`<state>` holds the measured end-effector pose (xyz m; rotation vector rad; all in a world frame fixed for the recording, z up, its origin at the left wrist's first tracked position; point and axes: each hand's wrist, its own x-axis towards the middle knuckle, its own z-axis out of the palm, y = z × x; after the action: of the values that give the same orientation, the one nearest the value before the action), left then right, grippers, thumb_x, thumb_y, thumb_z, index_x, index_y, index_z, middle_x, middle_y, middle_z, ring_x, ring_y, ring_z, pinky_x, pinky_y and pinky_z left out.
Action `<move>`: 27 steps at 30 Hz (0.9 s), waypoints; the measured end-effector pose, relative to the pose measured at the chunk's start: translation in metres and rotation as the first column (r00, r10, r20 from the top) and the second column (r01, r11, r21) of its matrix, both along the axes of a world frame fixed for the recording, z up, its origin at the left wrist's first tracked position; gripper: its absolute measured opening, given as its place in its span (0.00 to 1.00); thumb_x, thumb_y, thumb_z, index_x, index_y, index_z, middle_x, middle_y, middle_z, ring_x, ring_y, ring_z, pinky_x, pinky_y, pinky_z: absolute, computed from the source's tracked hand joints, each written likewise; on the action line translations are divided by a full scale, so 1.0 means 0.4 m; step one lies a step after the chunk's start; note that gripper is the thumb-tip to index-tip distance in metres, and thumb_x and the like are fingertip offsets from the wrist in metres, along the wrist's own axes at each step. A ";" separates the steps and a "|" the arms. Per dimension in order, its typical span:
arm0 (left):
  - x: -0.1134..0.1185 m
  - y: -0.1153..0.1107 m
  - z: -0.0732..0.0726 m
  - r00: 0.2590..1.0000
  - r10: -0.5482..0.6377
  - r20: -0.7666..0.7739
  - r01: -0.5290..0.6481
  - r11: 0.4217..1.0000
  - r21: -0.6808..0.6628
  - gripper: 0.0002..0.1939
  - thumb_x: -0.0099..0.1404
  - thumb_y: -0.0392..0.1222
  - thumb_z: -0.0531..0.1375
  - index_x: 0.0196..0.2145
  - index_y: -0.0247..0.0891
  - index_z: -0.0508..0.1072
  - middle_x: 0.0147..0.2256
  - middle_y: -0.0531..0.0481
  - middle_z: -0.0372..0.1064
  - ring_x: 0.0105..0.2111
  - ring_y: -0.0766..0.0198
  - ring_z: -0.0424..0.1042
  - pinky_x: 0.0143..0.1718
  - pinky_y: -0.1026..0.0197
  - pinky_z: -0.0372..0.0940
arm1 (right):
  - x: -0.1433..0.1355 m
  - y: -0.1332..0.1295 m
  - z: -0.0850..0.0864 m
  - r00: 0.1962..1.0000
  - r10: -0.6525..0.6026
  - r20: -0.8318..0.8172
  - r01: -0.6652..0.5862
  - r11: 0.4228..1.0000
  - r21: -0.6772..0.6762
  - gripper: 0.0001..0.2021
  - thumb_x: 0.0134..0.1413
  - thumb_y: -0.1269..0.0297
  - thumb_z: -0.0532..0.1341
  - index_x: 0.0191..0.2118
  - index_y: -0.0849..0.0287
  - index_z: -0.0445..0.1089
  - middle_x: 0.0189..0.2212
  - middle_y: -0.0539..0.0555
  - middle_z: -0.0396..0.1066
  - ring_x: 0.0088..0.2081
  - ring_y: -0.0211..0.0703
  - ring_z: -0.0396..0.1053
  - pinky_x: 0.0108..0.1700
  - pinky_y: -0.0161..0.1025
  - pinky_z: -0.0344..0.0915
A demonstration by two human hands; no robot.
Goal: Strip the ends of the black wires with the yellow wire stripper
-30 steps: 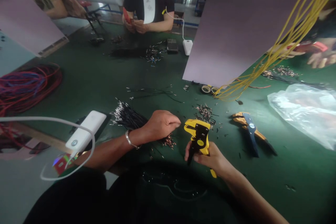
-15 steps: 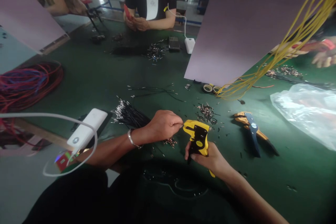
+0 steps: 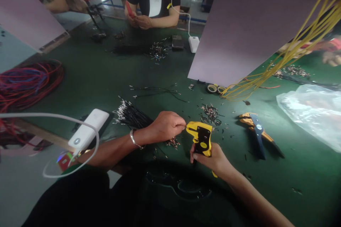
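My right hand [image 3: 210,156] is wrapped round the handles of a yellow and black wire stripper [image 3: 203,138], held upright. My left hand [image 3: 169,126] is closed in a pinch right at the tool's jaws; what its fingertips hold is too small to make out. Behind and under my left forearm lies a bundle of black wires [image 3: 133,114] with bright ends to the left. Loose copper-coloured ends [image 3: 173,142] show below my left hand. Beyond the stripper sits a small heap of black and copper scraps [image 3: 210,114].
A blue and orange stripper [image 3: 257,129] and a plastic bag [image 3: 314,110] lie right. Yellow wires [image 3: 282,67] hang beside a board [image 3: 239,28]. Left are a white power bank [image 3: 89,129] with cable and red-blue wire coils [image 3: 29,81]. Across the table, a person's hands [image 3: 141,21] hold something red.
The fingers of my right hand have shifted slightly on the stripper's handles. My left hand stays at the jaws. The whole view has moved a little.
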<state>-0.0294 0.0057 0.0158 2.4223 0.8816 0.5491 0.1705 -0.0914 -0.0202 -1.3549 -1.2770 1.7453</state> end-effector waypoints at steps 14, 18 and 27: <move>-0.005 0.005 -0.015 0.999 0.011 0.047 -0.009 0.999 -0.051 0.07 0.61 0.35 0.58 0.28 0.36 0.77 0.23 0.53 0.71 0.26 0.69 0.67 0.30 0.66 0.59 | -0.006 -0.011 -0.028 0.997 -0.037 0.074 0.033 0.998 0.050 0.06 0.46 0.63 0.62 0.27 0.60 0.67 0.17 0.49 0.69 0.22 0.38 0.66 0.28 0.36 0.63; -0.005 0.006 -0.019 0.999 0.013 0.033 -0.012 0.999 -0.036 0.08 0.61 0.36 0.57 0.30 0.38 0.77 0.25 0.53 0.73 0.27 0.68 0.69 0.32 0.66 0.60 | -0.010 -0.011 -0.026 0.996 -0.048 0.072 0.044 0.997 0.061 0.06 0.45 0.63 0.62 0.26 0.59 0.67 0.17 0.49 0.69 0.21 0.38 0.65 0.28 0.36 0.63; -0.002 0.009 -0.017 1.000 0.017 0.011 -0.016 1.000 -0.018 0.08 0.61 0.35 0.57 0.30 0.38 0.77 0.25 0.53 0.73 0.28 0.67 0.69 0.32 0.66 0.60 | -0.015 -0.009 -0.022 0.996 -0.074 0.045 0.073 0.997 0.026 0.05 0.42 0.65 0.62 0.25 0.59 0.66 0.16 0.48 0.69 0.20 0.38 0.64 0.27 0.36 0.62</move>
<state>-0.0304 0.0092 0.0091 2.3953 0.8990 0.5576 0.1645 -0.0951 -0.0291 -1.4182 -1.2531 1.6521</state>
